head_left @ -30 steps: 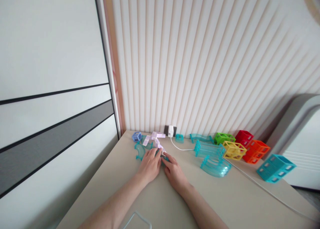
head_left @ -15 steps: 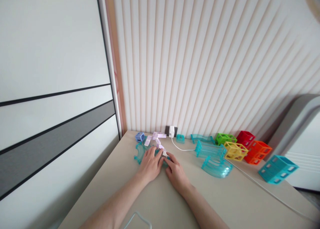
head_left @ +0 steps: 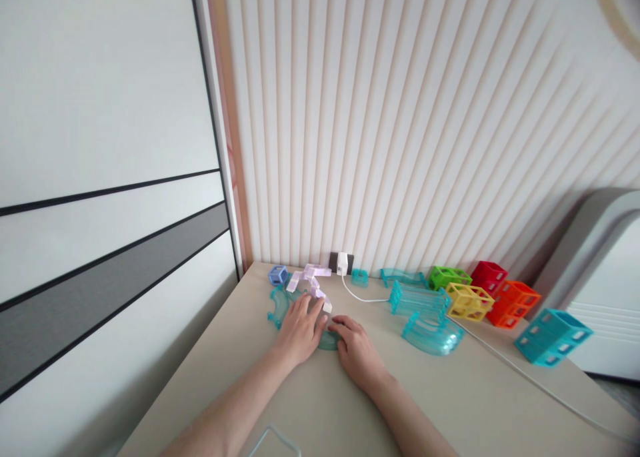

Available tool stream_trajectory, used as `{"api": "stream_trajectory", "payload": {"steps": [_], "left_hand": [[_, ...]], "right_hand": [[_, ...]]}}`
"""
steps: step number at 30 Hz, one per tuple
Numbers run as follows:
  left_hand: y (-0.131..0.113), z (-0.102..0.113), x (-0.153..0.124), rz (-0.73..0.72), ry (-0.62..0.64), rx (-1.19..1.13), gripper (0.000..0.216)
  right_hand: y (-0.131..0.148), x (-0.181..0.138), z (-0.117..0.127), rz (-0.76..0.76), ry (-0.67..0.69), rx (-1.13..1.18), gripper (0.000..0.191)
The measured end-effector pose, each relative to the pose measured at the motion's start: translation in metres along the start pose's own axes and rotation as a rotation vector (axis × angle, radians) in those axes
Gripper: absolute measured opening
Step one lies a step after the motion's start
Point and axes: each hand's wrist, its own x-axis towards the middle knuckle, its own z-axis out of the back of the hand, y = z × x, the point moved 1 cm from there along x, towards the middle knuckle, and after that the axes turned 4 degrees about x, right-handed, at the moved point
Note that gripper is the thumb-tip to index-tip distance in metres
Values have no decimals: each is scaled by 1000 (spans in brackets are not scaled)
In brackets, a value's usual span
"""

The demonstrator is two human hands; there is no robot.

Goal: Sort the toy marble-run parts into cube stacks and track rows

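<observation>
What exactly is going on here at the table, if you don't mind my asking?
A person has both hands flat on a beige table, working with translucent teal curved track pieces. The left hand and right hand press on one piece between them, beside a pale lilac zigzag track. To the right lie more teal tracks and green, yellow, red, orange and teal lattice blocks. A white charger is plugged in at the wall.

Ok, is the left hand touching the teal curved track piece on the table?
Touching. The head view shows the left hand lying flat on the teal curved track piece, fingers overlapping it with no gap.
</observation>
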Motion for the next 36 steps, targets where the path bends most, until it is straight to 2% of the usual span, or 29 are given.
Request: {"api": "stream_trajectory", "payload": {"steps": [4, 8, 13, 19, 25, 36], "left_hand": [[4, 10, 1, 15, -29, 30, 43], [17, 23, 0, 124, -40, 111, 35], [32, 24, -8, 245, 77, 224, 33], [30, 26, -11, 274, 173, 300, 26], [31, 32, -6, 296, 198, 251, 24], [39, 24, -4, 420, 320, 137, 29]], "right_hand": [[-3, -3, 3, 7, 10, -20, 51], [-3, -4, 2, 11, 8, -21, 49], [0, -5, 4, 5, 24, -23, 47], [7, -5, 7, 5, 37, -45, 46], [7, -5, 7, 12, 44, -50, 45], [7, -5, 8, 2, 62, -38, 44]]}}
